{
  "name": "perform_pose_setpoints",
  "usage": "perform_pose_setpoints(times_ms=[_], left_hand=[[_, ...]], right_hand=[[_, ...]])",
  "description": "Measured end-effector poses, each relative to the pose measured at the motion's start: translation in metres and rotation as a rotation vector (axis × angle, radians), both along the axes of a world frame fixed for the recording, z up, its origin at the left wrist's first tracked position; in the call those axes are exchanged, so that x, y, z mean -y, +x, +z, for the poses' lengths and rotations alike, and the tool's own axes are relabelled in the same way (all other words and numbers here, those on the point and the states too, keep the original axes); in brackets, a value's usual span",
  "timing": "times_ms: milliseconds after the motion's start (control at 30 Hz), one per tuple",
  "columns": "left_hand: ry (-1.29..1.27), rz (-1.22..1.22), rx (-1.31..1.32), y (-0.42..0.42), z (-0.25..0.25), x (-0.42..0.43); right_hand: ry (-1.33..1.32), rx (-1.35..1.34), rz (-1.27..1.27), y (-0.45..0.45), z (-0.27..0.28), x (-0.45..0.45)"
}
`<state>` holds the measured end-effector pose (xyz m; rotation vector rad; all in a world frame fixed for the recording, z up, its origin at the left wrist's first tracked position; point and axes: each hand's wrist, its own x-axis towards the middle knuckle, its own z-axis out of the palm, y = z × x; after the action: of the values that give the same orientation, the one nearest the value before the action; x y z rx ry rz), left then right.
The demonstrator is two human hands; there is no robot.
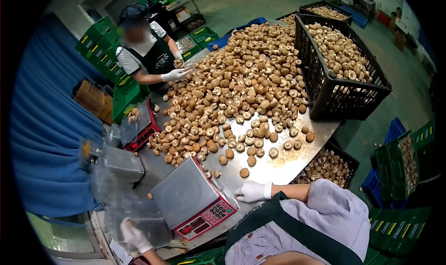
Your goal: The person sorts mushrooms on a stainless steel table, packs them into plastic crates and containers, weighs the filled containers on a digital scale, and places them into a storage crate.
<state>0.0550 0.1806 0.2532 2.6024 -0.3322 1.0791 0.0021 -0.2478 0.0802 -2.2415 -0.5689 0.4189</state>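
Note:
My right hand [252,191], in a white glove, rests at the table's near edge beside a red and grey scale [186,193]; its fingers look curled together, and anything in them is hidden. At the lower left, my left hand [134,235], also gloved, is by a stack of clear plastic trays [148,223]; blur hides its fingers. The scale's plate is bare and its display is lit. A large heap of brown mushrooms [232,88] spreads over the metal table [278,165] beyond my hands.
Across the table a person [144,56] in white gloves handles mushrooms near a second scale [139,125]. A black crate [346,93] full of mushrooms stands at the right; another crate [350,169] sits below the table edge. Green crates [97,46] are stacked at the left.

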Motion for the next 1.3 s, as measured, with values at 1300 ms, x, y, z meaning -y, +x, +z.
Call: perform_pose_setpoints(times_ms=[1300], left_hand=[[0.089, -0.649, -0.522, 0.077, -0.220, 0.432]], right_hand=[[-0.260, 0.303, -1.226, 0.171, -0.064, 0.276]])
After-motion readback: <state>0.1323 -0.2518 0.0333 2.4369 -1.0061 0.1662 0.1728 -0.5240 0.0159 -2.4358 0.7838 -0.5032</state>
